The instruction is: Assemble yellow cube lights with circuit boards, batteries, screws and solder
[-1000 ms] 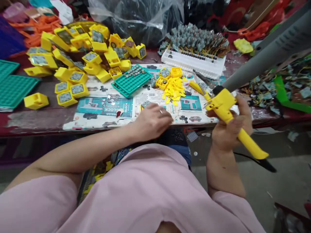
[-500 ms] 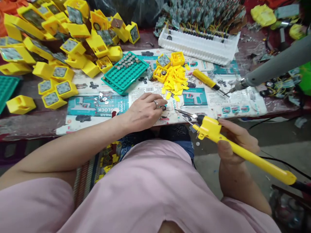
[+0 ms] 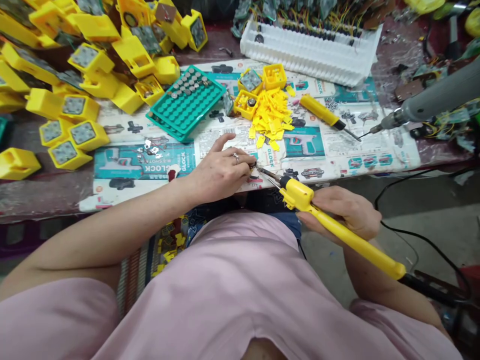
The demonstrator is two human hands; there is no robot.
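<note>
Soldering iron (image 3: pixel 360 246), held in my right hand (image 3: pixel 348 210), has come closer to the small dark part (image 3: pixel 254 166) at my left hand (image 3: pixel 221 172) (gripping it? I cannot tell).

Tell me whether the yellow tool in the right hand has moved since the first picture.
Yes: the yellow tool has moved left and down the picture, judged against the white tray.

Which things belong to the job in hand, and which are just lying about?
Apparently in the job:
- long yellow plastic tool with metal tip, in right hand
- small dark part at left hand

Seemingly lying about:
- slim yellow-handled tool
- teal rectangular plastic tray
- white ribbed block
</note>
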